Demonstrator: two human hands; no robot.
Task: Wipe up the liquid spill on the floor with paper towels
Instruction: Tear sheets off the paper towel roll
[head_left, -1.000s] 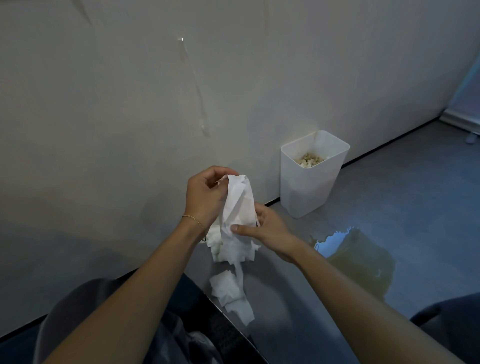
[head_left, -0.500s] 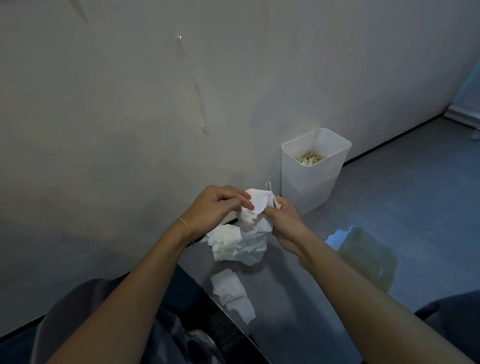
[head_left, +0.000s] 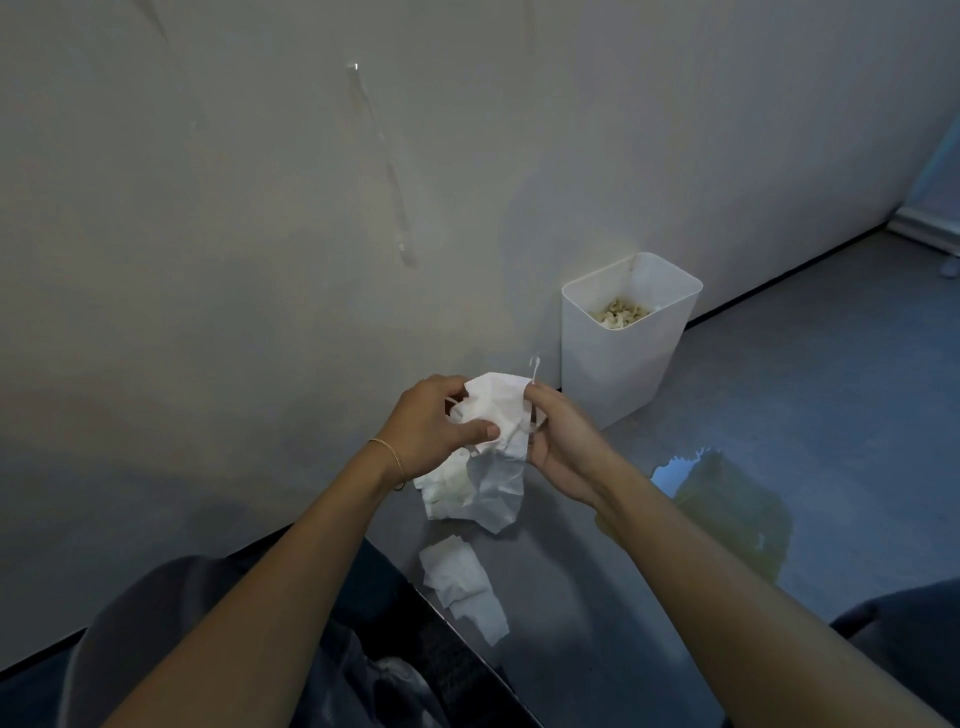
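Both hands are raised in front of the person and share one crumpled white paper towel. The left hand has its thumb and curled fingers pinched into the towel's left side, and the right hand has its fingers curled round the right edge, nipping the top corner. The rest of the towel hangs below them in a loose, creased bunch. From where I stand I cannot tell whether its lowest fold touches the floor. A second paper towel, smaller and flattened, lies on the grey floor just beneath the hanging one, close to the person's legs. The spill sits to the right of the right forearm, apart from both towels. It is a yellowish-green puddle with a bright patch of reflected light along its far edge. Beyond the right hand a white rectangular bin stands upright against the wall, with some pale crumpled scraps inside it. The puddle is on the floor in front of it and to the right. A thin gold bracelet circles the left wrist. Higher on the pale wall a long slanting streak runs downward, glossy at its upper end.
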